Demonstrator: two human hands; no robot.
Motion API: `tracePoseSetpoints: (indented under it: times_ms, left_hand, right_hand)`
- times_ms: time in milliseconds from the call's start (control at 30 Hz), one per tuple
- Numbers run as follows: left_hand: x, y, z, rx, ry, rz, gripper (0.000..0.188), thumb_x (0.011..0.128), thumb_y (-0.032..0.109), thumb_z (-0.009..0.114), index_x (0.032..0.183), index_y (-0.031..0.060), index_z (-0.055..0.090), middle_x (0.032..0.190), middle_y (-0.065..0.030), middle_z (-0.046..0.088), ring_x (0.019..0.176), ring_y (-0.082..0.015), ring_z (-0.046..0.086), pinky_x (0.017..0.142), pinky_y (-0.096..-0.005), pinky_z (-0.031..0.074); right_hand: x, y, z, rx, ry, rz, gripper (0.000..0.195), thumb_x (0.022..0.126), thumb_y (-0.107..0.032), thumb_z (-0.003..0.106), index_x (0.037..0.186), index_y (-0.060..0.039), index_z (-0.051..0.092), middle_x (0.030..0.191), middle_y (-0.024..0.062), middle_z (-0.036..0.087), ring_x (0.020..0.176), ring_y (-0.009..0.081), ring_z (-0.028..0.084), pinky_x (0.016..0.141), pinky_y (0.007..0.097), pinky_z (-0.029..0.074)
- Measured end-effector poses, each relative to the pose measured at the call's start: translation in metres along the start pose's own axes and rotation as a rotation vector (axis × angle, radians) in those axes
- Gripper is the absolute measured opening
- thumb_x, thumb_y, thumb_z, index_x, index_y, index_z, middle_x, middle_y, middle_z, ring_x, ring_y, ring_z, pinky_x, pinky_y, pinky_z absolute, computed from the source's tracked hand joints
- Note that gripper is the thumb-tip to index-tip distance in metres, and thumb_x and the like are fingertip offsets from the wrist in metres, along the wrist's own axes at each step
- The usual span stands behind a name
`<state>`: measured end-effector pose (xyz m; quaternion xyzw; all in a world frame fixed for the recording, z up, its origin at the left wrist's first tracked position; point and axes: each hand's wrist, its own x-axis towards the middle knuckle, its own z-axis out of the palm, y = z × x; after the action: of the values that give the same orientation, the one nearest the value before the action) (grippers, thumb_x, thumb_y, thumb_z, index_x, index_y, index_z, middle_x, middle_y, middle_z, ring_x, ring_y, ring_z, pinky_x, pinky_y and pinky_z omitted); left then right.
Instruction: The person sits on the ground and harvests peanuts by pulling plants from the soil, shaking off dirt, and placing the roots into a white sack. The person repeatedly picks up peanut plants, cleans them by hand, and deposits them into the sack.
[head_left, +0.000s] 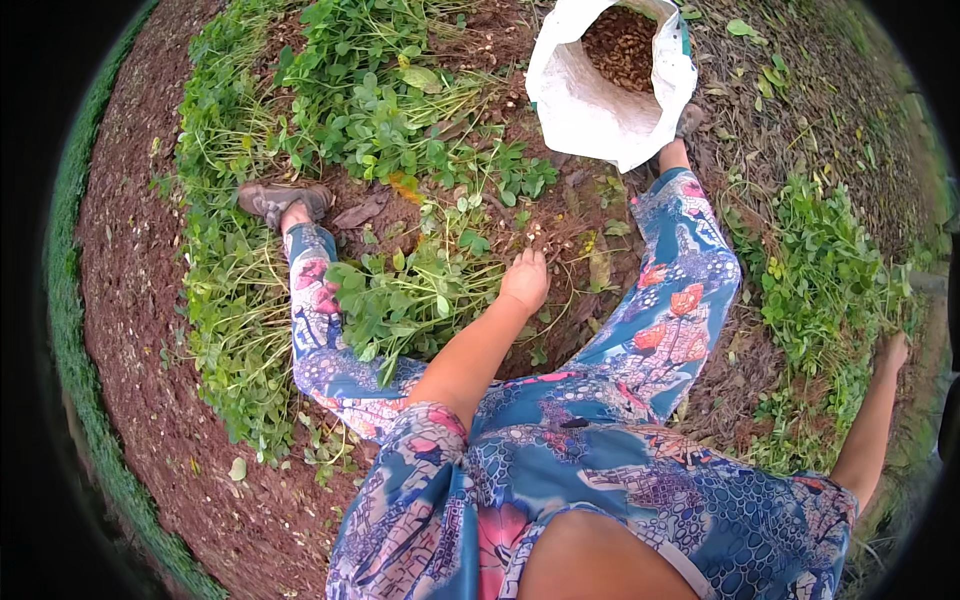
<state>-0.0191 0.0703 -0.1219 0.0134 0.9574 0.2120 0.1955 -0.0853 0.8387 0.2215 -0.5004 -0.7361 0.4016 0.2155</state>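
Note:
Between my spread legs, my left hand (526, 281) is curled around the stems of a bunch of peanut plants (427, 289). The leafy tops spread left over my trouser leg, and thin roots with pale pods (541, 238) show just beyond my fingers. My right hand (892, 351) reaches far out to the right, at the edge of a heap of pulled green plants (821, 262). Its fingers are partly hidden by leaves, so its grip is unclear.
A white woven sack (581, 124) stands open by my right shoe, with brown peanut pods (621, 49) inside. More peanut plants (375, 112) lie ahead and along my left side. Reddish bare soil (142, 315) stretches left to a green grassy strip (71, 322). Dry leaves litter the ground on the right.

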Motion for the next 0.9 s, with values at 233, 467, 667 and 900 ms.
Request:
tracePoseSetpoints:
  times_ms: [233,467,667,900]
  left_hand:
    - [0.02,-0.004,-0.033,-0.019,-0.11,0.022,0.028,0.077,0.022,0.062,0.097,0.0017,0.063,0.1,-0.016,0.064,0.097,-0.0305,0.059,0.085,-0.0385,0.048]
    - [-0.048,0.004,-0.128,-0.643,-0.228,-0.115,0.04,0.076,0.029,0.064,0.102,-0.0001,0.057,0.095,-0.0194,0.064,0.085,-0.0287,0.062,0.079,-0.0378,0.048]
    - [-0.085,0.022,-0.154,-0.293,-0.009,-0.249,0.045,0.08,0.038,0.065,0.107,0.001,0.061,0.086,-0.0235,0.065,0.083,-0.038,0.063,0.075,-0.0448,0.049]
    - [-0.093,0.01,-0.114,-0.549,0.158,-0.254,0.032,0.084,0.022,0.063,0.108,0.0005,0.062,0.09,-0.0226,0.066,0.086,-0.036,0.064,0.078,-0.0406,0.049]
  right_hand:
    - [-0.382,0.054,0.254,-0.17,-0.986,-0.351,0.021,0.089,-0.006,0.053,0.105,0.0014,0.063,0.098,0.008,0.065,0.078,0.0103,0.058,0.067,0.0241,0.049]
    - [-0.531,0.086,0.369,-0.261,-1.577,-0.619,0.051,0.081,-0.028,0.069,0.123,-0.0029,0.052,0.114,0.0162,0.06,0.101,0.0223,0.059,0.084,0.0338,0.048]
    - [-0.579,0.089,0.356,0.139,-1.434,-0.334,0.041,0.078,-0.019,0.072,0.114,-0.0034,0.058,0.1,0.0118,0.059,0.09,0.0187,0.06,0.075,0.0314,0.049]
    - [-0.588,0.06,0.323,0.066,-1.455,-0.66,0.029,0.086,-0.01,0.059,0.114,-0.0034,0.056,0.091,0.0074,0.057,0.073,0.014,0.058,0.065,0.0277,0.049]
